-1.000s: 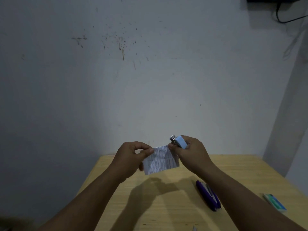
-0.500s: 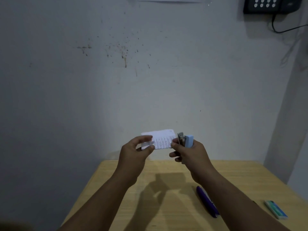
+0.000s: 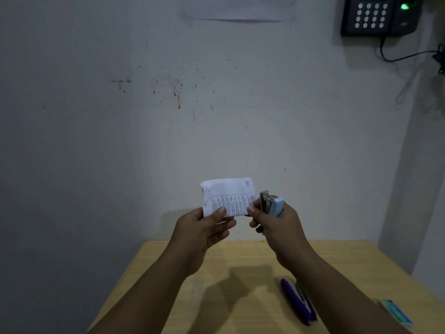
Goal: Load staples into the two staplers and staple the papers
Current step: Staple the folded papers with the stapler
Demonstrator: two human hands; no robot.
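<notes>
A small folded printed paper (image 3: 227,195) is held up in front of the wall. My left hand (image 3: 204,231) pinches its lower left edge with thumb and fingers. My right hand (image 3: 277,227) grips a light blue stapler (image 3: 271,204) upright, with its thumb also touching the paper's lower right corner. The stapler's metal jaw points up, just right of the paper. A purple stapler (image 3: 298,302) lies on the wooden table (image 3: 240,297), below my right forearm.
A light green staple box (image 3: 395,314) lies near the table's right edge. A black keypad device (image 3: 378,15) with a cable hangs on the wall at top right. A sheet is taped high on the stained wall.
Both hands have lifted the paper and blue stapler upward. The paper has turned to face me more fully, and the stapler has tipped upright beside it.
</notes>
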